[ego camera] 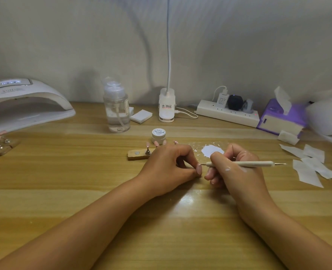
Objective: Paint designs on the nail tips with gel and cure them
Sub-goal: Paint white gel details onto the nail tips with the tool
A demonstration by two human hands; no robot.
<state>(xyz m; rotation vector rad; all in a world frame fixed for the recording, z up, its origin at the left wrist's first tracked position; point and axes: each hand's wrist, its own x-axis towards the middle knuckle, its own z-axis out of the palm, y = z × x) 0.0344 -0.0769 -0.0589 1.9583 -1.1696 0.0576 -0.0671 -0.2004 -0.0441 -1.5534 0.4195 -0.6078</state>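
Where the wooden worktop (161, 211) meets a white wall, I log: curing lamp (25, 102) far left; pump bottle (116, 112) of clear liquid; lidded gel jar (158, 135); white gel blob (212, 151). Left hand (167, 166) pinches a mostly hidden nail tip (198, 164); right hand (237, 168) grips the dotting tool (239, 163), its point touching that tip.

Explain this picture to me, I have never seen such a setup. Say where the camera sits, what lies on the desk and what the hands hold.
No machine here: a person's bare hands, filmed by one camera worn on the head, looking down. The left hand pinches a pink nail tip; the right hand holds a dotting tool whose point meets it. On the wooden desk lie a curing lamp, a pump bottle, a gel jar, a patch of white gel, a wooden holder, a tissue box and wipes.
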